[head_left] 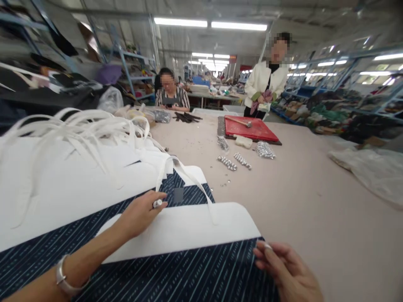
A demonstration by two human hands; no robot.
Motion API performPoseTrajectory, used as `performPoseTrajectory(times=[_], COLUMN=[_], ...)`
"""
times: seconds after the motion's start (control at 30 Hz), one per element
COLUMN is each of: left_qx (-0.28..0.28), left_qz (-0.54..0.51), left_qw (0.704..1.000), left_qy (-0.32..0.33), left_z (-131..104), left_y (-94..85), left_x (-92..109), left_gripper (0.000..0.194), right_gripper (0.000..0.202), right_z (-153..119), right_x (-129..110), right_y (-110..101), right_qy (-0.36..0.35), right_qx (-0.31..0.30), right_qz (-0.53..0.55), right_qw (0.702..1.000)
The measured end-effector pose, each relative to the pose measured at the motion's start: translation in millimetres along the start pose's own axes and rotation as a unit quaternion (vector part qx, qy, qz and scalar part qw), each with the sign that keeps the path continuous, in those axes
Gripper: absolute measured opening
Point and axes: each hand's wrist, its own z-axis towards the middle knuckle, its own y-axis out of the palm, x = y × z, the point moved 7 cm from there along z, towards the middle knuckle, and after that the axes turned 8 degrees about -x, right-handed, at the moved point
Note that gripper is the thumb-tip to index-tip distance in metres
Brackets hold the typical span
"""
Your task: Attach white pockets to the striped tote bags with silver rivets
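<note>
My left hand (143, 214) is closed around a white pen-like stick (157, 203), whose blunt end pokes out by the thumb. Below that hand lies a white panel (201, 222) on navy fabric with pale dashed stripes (195, 272). A white strap (192, 178) loops up just ahead of the hand and drops onto the panel. At the fabric's right edge, my right hand (286, 270) has thumb and fingers pinched together. Something pale shows at the thumb tip, too small to make out.
White straps (78, 126) heap up at left on stacked white pieces. Across the table (315, 201) are a red board (252, 128) with a hammer (241, 121), bundles of metal parts (266, 149) and loose bits. Two people (267, 84) are beyond; clear plastic (371, 167) lies right.
</note>
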Motion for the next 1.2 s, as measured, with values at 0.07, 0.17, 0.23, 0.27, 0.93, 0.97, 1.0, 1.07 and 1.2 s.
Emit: performPoseTrajectory(times=[0.07,0.17,0.23,0.27,0.93,0.97,1.0,1.07,1.2], left_qx=[-0.058,-0.105,-0.120,-0.127,-0.420,-0.436,-0.456,-0.505,-0.572], left_qz=[0.025,0.033,0.038,0.041,0.043,0.048,0.053,0.059,0.055], left_qw=[0.998,0.994,0.992,0.991,0.888,0.881,0.873,0.851,0.814], left_qy=[0.020,0.028,0.031,0.033,0.181,0.176,0.166,0.133,0.087], left_z=[9.8,21.3,25.4,26.7,59.1,59.8,60.0,58.7,55.8], left_y=[13.4,28.2,32.3,33.0,21.9,25.5,29.6,38.9,52.2], left_x=[5.9,9.0,10.6,11.5,53.0,52.0,49.9,44.3,40.3], left_gripper=[0.043,0.040,0.041,0.041,0.026,0.028,0.032,0.041,0.049], right_gripper=[0.036,0.029,0.025,0.024,0.011,0.011,0.011,0.011,0.011], right_z=[-12.2,-25.6,-32.4,-34.8,-49.1,-49.7,-49.8,-49.6,-49.6], right_x=[-13.7,-12.8,-2.6,3.7,12.1,12.6,13.3,14.2,11.6], right_y=[37.8,85.7,110.4,120.6,181.8,182.4,182.2,181.0,180.3], right_qy=[-0.019,-0.029,-0.025,-0.021,-0.126,-0.136,-0.142,-0.147,-0.161], right_qx=[-0.054,-0.119,-0.161,-0.181,-0.218,-0.217,-0.216,-0.220,-0.226], right_qz=[-0.080,-0.129,-0.140,-0.146,-0.278,-0.285,-0.290,-0.297,-0.309], right_qw=[0.995,0.984,0.977,0.972,0.927,0.924,0.921,0.918,0.910])
